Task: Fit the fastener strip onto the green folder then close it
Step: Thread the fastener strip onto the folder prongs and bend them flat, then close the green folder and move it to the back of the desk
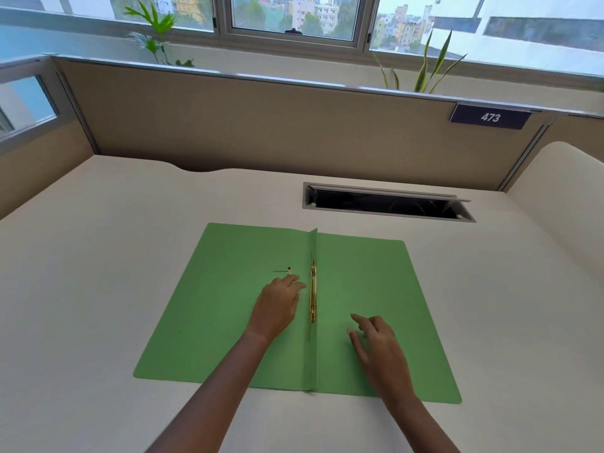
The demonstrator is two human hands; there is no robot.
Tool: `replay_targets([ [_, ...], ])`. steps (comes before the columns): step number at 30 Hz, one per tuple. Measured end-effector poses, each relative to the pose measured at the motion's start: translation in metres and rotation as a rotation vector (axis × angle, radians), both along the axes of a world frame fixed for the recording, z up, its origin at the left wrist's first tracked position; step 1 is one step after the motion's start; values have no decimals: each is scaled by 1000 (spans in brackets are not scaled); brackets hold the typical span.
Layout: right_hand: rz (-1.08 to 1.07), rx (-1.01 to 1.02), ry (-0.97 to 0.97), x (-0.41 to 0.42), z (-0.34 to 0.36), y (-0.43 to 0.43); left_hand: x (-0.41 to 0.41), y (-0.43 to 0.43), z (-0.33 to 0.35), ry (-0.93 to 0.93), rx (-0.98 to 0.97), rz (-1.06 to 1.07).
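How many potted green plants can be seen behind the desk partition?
2: one leafy green plant at the left by the window, one tall striped-leaf plant at the right. Their pots are hidden behind the beige partition.

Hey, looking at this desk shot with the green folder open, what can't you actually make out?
Head view, the only one:
- Small dark piece on the green folder: too small to identify.
- Left hand fingertips: blurred, so contact with the fastener strip is unclear.
- Cable slot interior: too dark.
- Right hand: blurred; touching or hovering, unclear.
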State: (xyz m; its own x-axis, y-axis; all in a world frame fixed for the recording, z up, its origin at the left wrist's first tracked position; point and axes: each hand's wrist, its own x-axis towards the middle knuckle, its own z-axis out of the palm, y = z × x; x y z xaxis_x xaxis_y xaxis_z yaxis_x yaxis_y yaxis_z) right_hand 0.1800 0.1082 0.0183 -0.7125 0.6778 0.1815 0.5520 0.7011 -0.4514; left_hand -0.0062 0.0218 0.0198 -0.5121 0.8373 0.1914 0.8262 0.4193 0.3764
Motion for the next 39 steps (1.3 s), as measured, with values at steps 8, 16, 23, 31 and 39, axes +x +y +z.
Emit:
replay_targets([
  [8, -263, 0, -133, 23, 5, 51, -52, -43, 2, 10, -232, 465],
  [16, -376, -108, -265, 23, 7, 62, -77, -71, 2, -103, -385, 688],
  [23, -384, -100, -310, 19, 7, 62, -78, -72, 11, -201, -301, 863],
  [31, -369, -67, -369, 19, 5, 63, -100, -65, 24, -493, -110, 1108],
  [39, -371, -32, -384, 19, 3, 64, -123, -81, 42, -753, 2, 1044],
])
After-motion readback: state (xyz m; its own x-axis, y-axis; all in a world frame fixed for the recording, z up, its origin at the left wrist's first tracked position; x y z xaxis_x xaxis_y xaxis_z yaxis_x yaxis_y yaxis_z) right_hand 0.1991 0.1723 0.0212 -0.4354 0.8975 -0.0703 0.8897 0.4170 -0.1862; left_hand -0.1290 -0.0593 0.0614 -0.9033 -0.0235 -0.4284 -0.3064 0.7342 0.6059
